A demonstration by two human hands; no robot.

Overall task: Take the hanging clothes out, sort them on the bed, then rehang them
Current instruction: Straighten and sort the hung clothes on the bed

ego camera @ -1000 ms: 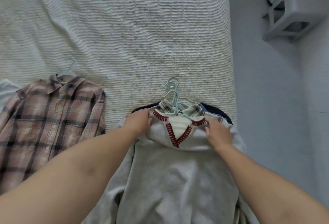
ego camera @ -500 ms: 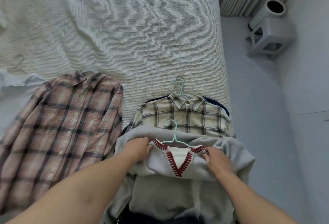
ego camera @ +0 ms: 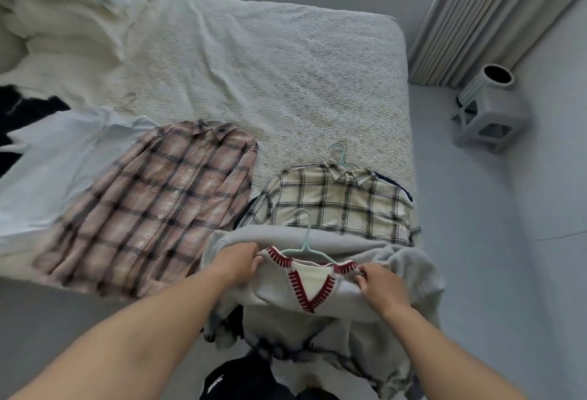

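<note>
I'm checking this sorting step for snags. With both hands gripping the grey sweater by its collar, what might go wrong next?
1. The grey sweater is held only at the neckline by the left hand and right hand; its mint hanger may slip out.
2. The loose lower part hangs past the bed edge and could drag off.
3. Laid forward, it may cover the cream plaid shirt, mixing the piles.

Bare bedspread (ego camera: pixel 286 82) beyond the shirts (ego camera: pixel 336 199)

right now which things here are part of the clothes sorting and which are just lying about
Job: grey sweater in both hands, left, right; cream plaid shirt; pink plaid shirt; white top; bed.
Lying about: stool; curtain.
</note>
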